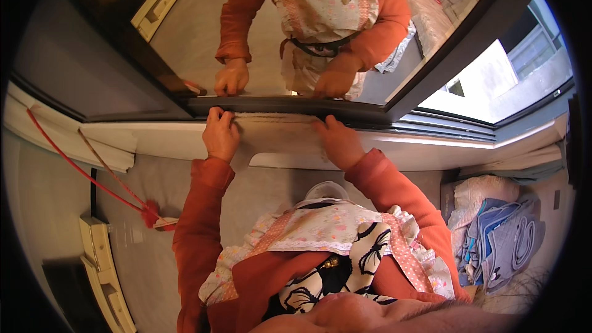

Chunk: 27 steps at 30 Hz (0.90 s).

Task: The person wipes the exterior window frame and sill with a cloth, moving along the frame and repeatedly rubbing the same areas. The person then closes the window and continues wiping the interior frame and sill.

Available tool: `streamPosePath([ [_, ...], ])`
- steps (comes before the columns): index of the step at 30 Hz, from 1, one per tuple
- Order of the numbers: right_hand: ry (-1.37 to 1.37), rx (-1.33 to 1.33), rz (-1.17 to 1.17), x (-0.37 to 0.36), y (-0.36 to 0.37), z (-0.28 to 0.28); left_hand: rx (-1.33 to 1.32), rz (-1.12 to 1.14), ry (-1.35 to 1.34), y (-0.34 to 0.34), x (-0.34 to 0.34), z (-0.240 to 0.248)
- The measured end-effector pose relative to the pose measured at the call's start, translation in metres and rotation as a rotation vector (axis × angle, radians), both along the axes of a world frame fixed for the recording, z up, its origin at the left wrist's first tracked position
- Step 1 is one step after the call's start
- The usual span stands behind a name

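A beige-brown cloth (277, 131) stretches between my hands along the bottom rail of a dark-framed window (265, 106), its lower part over the white sill. My left hand (221, 134) is closed with curled fingers at the cloth's left upper corner, against the rail. At the opposite corner, my right hand (340, 142) also has bent fingers pressed to the cloth; its fingertips are partly hidden. The window glass (203, 24) mirrors both hands, the orange sleeves and the flowered apron.
The white sill (425, 142) runs along the window. On the right, the window stands open beside sliding tracks (441, 128). Long poles, one red (86, 172), lean at the left near a red fuzzy head (150, 213). Folded blue-grey textiles (502, 240) lie at the right; a cream cabinet (102, 265) stands left.
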State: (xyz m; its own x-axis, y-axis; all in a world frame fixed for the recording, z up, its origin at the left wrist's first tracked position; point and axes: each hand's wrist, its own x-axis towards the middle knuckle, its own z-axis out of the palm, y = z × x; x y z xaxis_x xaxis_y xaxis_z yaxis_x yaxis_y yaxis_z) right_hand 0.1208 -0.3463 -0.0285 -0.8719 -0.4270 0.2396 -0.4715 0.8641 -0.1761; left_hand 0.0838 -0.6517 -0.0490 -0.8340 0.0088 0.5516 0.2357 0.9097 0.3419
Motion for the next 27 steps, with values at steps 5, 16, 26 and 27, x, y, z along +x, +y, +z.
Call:
streamPosePath([
  [5, -0.024, 0.052, -0.023, -0.01, -0.009, 0.0, -0.089, -0.015, -0.026, 0.01, 0.003, 0.008],
  [16, 0.086, -0.047, -0.092, -0.008, -0.001, -0.017, 0.034, -0.037, 0.021, 0.066, 0.008, 0.0],
  [26, 0.074, -0.099, -0.199, 0.006, 0.067, -0.005, -0.11, -0.231, -0.101, 0.14, 0.01, 0.01],
  [27, 0.081, -0.093, -0.224, 0.008, 0.077, -0.005, -0.133, -0.247, -0.119, 0.15, 0.01, 0.011],
])
